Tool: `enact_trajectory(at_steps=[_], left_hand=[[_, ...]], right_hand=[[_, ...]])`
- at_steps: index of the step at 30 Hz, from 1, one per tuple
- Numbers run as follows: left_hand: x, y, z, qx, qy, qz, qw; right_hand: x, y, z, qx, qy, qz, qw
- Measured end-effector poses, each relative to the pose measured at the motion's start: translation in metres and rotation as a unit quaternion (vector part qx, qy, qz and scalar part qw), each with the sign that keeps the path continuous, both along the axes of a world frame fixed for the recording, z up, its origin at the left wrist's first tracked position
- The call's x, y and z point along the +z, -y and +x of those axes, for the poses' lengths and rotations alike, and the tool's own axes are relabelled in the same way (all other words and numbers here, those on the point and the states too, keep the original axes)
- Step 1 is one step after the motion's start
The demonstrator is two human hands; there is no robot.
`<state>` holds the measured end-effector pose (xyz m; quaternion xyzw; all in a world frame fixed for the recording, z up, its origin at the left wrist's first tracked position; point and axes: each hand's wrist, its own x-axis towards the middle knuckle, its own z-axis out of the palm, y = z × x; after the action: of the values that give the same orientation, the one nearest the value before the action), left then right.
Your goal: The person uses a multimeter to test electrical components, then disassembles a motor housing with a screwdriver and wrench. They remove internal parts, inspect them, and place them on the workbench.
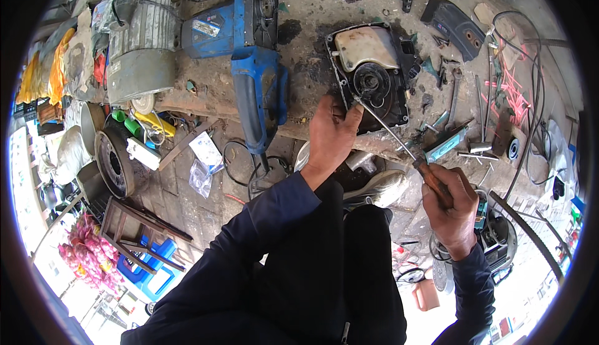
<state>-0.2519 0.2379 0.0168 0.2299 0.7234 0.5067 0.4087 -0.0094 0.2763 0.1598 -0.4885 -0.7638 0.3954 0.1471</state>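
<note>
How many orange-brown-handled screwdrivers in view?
1. The screwdriver is in the right hand's grip, its tip at the open black housing, near the left hand. Others may be hidden among the scattered tools.

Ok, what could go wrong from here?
The screwdriver in the right hand could slip and jab the left hand, which is close to its tip. The housing lies near the front edge of the bench, so a knock might tip it off.
</note>
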Motion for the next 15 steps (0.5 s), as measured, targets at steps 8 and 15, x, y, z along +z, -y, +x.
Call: enact_trajectory(at_steps=[8,15], left_hand=[[0.010,-0.002,0.005,-0.021,-0.030,-0.003,0.999],[0.011,-0.002,-0.001,-0.032,-0.009,-0.021,0.999]], right_hand=[[-0.005,0.009,-0.015,0.050,0.026,0.079,0.995],[0.021,0.016,-0.006,0.013,0.021,0.040,0.999]])
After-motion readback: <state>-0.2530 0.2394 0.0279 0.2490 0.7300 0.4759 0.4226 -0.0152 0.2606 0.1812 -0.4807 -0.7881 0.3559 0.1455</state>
